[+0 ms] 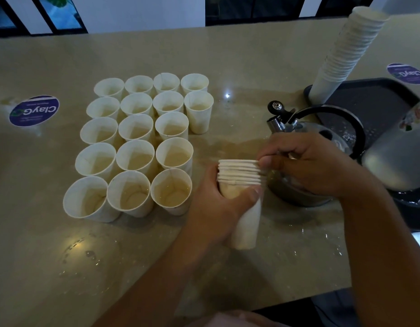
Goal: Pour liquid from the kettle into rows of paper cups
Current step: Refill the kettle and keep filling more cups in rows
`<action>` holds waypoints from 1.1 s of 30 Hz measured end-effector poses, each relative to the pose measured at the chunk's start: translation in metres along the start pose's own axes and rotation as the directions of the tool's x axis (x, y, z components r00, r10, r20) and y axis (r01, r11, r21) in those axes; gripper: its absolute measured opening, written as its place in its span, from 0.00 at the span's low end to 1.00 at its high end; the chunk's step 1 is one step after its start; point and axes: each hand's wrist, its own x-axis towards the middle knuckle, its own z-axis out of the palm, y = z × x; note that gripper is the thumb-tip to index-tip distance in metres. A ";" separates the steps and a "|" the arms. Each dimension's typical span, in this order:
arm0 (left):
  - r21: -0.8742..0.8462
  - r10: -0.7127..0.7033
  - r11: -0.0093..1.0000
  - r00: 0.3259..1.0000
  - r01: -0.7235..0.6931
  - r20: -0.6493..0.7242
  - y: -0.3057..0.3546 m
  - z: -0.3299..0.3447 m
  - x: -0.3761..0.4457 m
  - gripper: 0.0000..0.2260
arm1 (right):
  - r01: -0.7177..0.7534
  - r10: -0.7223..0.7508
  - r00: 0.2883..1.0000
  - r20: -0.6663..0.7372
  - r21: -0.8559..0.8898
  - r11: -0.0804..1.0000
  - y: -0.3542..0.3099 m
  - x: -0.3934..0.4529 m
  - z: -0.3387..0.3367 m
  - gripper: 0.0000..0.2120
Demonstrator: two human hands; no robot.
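**Cup stack in both hands, kettle behind, filled rows at left**

We see a smooth, glossy beige counter (228, 55) with scattered water droplets and two round purple stickers (34, 110) on its surface.

On the left half of the counter stand the paper cups (133, 142), arranged in rows: three full columns of five and a fourth column of two at the far end. Each cup is a tapered white paper cone with a rolled rim and a visible side seam. Each holds a shallow layer of pale liquid.

The left hand (218, 204) is wrapped around a short stack of cups (242, 185), thumb across the front, gripping just below the bunched rims. The stack is nested tightly, with the lowest cup projecting toward us. The right hand (320, 166) is curled narrow, with its fingertips (265, 161) pinching at the rim of the top cup.

The kettle (305, 138) sits on the counter directly behind the right hand, untouched by either hand. It is polished metal with a curved black handle and a hinged spout cap, standing open.

At far right, a dark textured tray (374, 100) carries a tall, leaning column of cups (345, 50). A blurred grey cylindrical object (397, 156) occupies the right edge; we cannot identify it.
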 end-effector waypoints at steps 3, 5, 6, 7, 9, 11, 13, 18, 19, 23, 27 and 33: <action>0.038 0.009 0.999 0.999 -0.010 0.033 -0.002 -0.004 -0.001 0.20 | 0.028 -0.028 1.000 -0.006 0.035 0.999 0.007 -0.003 0.003 0.06; 0.061 0.014 0.998 0.998 -0.018 0.067 -0.003 -0.008 -0.003 0.22 | 0.030 -0.029 0.999 -0.029 0.033 0.999 0.008 -0.004 0.001 0.04; 0.081 0.012 0.996 0.996 -0.020 0.087 -0.003 -0.008 -0.004 0.22 | 0.019 -0.015 0.998 -0.067 0.060 0.998 0.007 -0.005 -0.002 0.02; 0.105 0.011 0.994 0.994 -0.023 0.111 -0.004 -0.009 -0.006 0.23 | 0.005 0.007 0.992 -0.128 0.095 0.995 0.006 -0.005 -0.006 0.03; 0.148 0.005 0.989 0.989 -0.028 0.151 -0.007 -0.008 -0.010 0.26 | 0.010 0.016 0.961 -0.275 0.093 0.996 0.002 -0.005 -0.016 0.02; 0.161 0.017 0.986 0.987 -0.043 0.159 -0.012 -0.007 -0.015 0.30 | 0.051 -0.030 0.919 -0.394 0.042 0.998 -0.003 -0.003 -0.024 0.02; 0.188 0.032 0.980 0.986 -0.064 0.166 -0.014 -0.008 -0.017 0.33 | 0.074 -0.048 0.888 -0.458 0.039 0.997 -0.007 0.002 -0.028 0.02; 0.281 0.069 0.952 0.978 -0.123 0.195 -0.015 -0.010 -0.022 0.36 | -0.028 -0.007 0.924 -0.382 -0.087 0.996 -0.005 0.019 -0.018 0.04; 0.304 0.079 0.943 0.978 -0.137 0.194 -0.017 -0.011 -0.022 0.37 | -0.065 0.012 0.950 -0.313 -0.161 0.985 -0.001 0.023 -0.012 0.06; 0.362 0.094 0.917 0.973 -0.167 0.209 -0.020 -0.011 -0.022 0.38 | -0.069 0.064 0.998 -0.024 -0.378 0.923 0.017 0.038 0.021 0.09; 0.445 0.106 0.873 0.969 -0.199 0.225 -0.016 -0.014 -0.023 0.42 | -0.064 0.072 0.997 0.008 -0.354 0.933 0.024 0.042 0.036 0.09; 0.537 0.109 0.803 0.950 -0.258 0.293 0.014 -0.026 -0.030 0.46 | -0.156 0.167 0.986 0.003 -0.334 0.930 0.009 0.039 0.015 0.19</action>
